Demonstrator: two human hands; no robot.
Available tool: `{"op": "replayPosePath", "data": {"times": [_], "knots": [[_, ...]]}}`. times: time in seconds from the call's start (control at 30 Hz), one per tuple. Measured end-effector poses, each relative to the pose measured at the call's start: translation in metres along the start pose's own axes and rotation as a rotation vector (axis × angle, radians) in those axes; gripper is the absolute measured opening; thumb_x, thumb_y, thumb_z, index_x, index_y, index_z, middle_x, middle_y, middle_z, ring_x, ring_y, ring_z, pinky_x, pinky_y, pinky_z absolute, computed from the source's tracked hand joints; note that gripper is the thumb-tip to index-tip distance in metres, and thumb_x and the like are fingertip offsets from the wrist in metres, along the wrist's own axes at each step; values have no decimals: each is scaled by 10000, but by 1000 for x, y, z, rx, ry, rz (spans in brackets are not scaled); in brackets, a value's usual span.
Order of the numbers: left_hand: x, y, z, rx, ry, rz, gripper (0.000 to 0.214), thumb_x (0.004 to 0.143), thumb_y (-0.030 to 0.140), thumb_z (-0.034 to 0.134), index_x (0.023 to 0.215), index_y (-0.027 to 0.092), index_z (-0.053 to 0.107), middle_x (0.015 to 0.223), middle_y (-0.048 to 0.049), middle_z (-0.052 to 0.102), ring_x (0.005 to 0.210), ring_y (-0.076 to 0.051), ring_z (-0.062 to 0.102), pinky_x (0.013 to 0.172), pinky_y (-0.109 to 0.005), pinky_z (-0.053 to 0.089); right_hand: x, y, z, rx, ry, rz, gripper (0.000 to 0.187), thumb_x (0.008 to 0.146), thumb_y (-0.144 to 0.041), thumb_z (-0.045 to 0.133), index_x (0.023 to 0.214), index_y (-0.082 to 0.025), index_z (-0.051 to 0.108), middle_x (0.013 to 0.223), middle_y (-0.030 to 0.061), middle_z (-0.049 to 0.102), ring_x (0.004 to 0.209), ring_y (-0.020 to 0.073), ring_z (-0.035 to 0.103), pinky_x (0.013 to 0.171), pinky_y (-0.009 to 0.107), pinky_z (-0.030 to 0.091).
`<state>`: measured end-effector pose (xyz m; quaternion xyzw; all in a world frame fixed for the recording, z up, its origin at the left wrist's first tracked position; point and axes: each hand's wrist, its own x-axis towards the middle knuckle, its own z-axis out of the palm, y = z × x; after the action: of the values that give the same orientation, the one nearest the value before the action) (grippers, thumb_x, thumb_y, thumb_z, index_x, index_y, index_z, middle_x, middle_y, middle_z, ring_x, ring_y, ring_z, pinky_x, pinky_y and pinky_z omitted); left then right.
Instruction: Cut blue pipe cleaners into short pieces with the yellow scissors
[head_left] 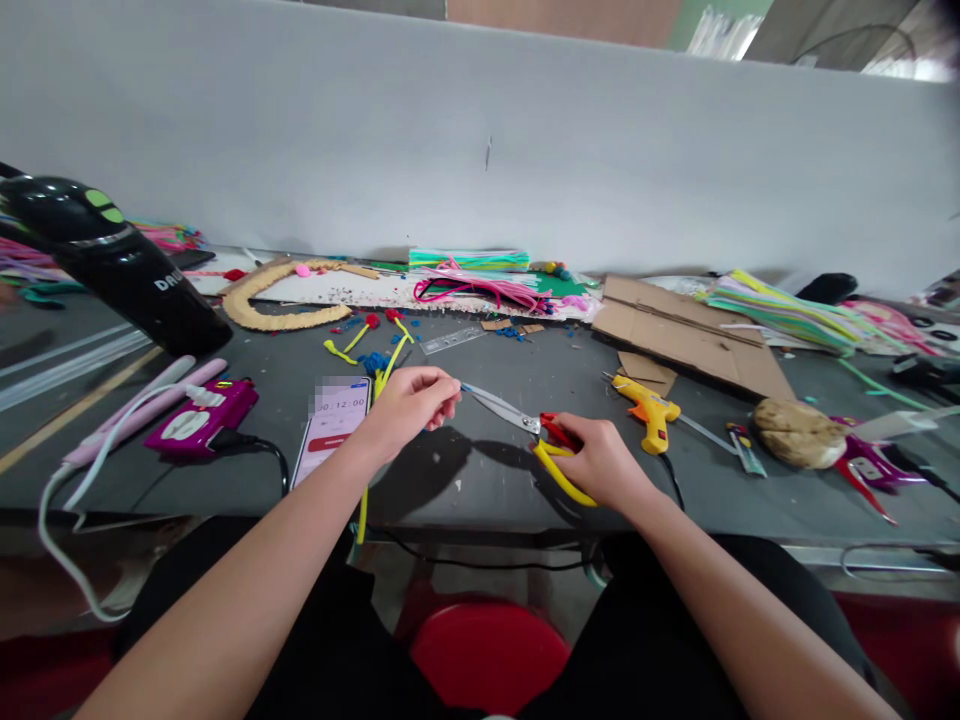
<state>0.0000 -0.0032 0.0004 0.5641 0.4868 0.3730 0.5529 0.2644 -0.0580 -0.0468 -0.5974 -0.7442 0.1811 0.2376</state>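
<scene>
My right hand (pixel 604 460) grips a pair of scissors (pixel 510 408) by its red and yellow handles, with the blades pointing left. Their tips touch or nearly touch the fingertips of my left hand (pixel 416 405). Its thumb and fingers are pinched on what looks like a blue pipe cleaner (pixel 466 387), of which only a little shows. A yellow pipe cleaner (pixel 363 515) hangs over the table edge by my left wrist; whether the hand holds it cannot be seen. Blue snippets (pixel 373 362) and yellow stems with red ends (pixel 351 345) lie behind the left hand.
A phone (pixel 330 425) showing a timer lies by my left forearm. Left stand a black bottle (pixel 150 280) and a purple power socket (pixel 202 418). Rightward are a yellow glue gun (pixel 646 408), cardboard (pixel 690 335) and a brown rounded object (pixel 799 432). Pipe cleaner bundles (pixel 469 260) lie along the partition.
</scene>
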Motion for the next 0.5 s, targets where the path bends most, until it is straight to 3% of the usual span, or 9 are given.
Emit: {"op": "replayPosePath", "data": {"times": [0.5], "knots": [[0,1,0,25,21,-2,247,834,242,566,602,156,565,538,3,533,474,-80,439,451,-216,325,-1,-6,-1,77,-4,79,290,738,-363,682,679,-201,449,597,-68,409,614,107,278,536,241,244]]}}
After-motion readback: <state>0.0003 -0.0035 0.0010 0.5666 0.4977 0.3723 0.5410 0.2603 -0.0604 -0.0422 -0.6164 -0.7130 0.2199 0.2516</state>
